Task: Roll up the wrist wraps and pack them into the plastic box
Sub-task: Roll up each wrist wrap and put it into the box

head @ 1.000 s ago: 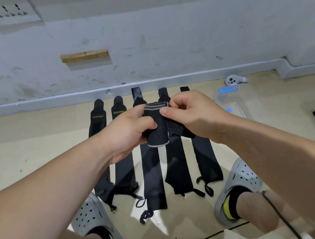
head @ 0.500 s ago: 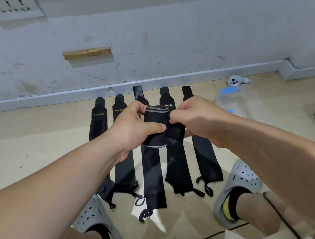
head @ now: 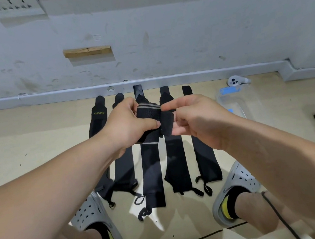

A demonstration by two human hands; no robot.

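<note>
Left hand gripping rolled wrap, right hand pinching tail

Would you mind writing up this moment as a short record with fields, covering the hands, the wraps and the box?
left hand: grips the rolled wrist wrap
right hand: fingers pinch the roll's loose end tab
flat wraps: five, side by side on the floor
plastic box: clear, on the floor at right; contents unclear
task stage: roll being closed, not yet packed
</note>
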